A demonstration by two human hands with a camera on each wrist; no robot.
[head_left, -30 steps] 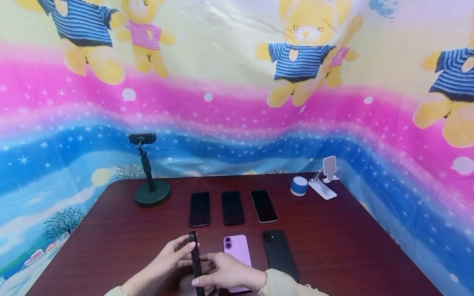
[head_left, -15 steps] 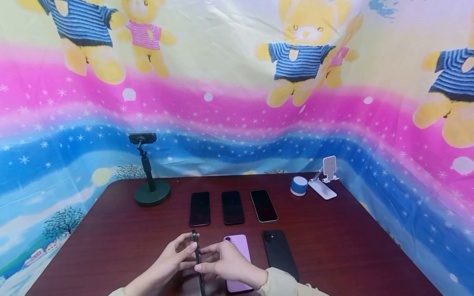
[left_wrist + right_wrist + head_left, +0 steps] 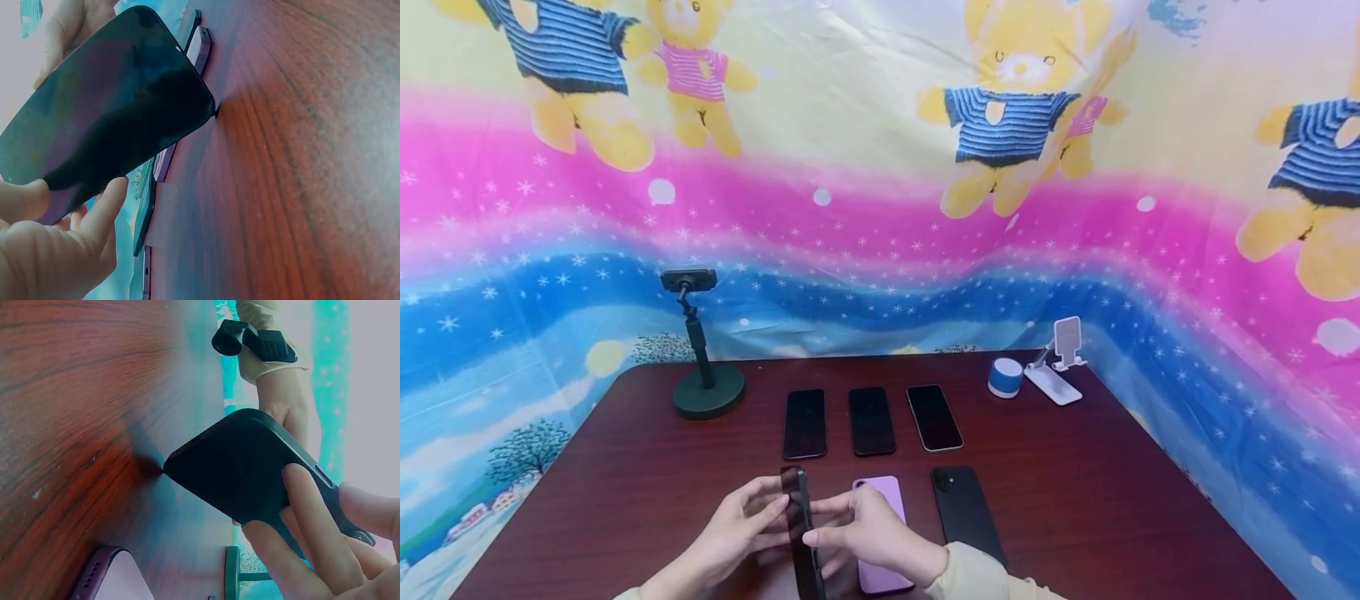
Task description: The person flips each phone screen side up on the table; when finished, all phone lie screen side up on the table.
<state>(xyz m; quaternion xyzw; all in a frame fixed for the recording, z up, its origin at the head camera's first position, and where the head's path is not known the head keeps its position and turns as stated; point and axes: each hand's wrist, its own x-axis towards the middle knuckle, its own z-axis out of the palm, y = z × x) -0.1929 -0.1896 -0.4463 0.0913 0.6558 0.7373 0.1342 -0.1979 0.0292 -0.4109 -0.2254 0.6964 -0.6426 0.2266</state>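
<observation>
Both hands hold a black smartphone (image 3: 800,529) upright on its side edge, low over the front of the table. My left hand (image 3: 733,529) pinches its far left part between thumb and fingers. Thumb and fingers of my right hand (image 3: 871,533) grip the other side. Its dark, glossy screen (image 3: 119,106) faces the left wrist camera, while the matte black back (image 3: 231,469) shows in the right wrist view. One corner is right at the table top. A pink phone (image 3: 887,496) lies face down, partly covered by my right hand, beside a black phone (image 3: 968,512), also face down.
Behind lie three dark-screened phones, left (image 3: 805,423), middle (image 3: 872,422) and right (image 3: 935,418). A dark round-based phone stand (image 3: 707,392) stands at back left. At back right are a blue-and-white cylinder (image 3: 1005,379) and a white phone stand (image 3: 1054,385). A printed curtain (image 3: 865,217) surrounds the table.
The held phone has turned from nearly edge-on to showing more of its dark face. My right hand has shifted slightly right, with its fingers more spread.
</observation>
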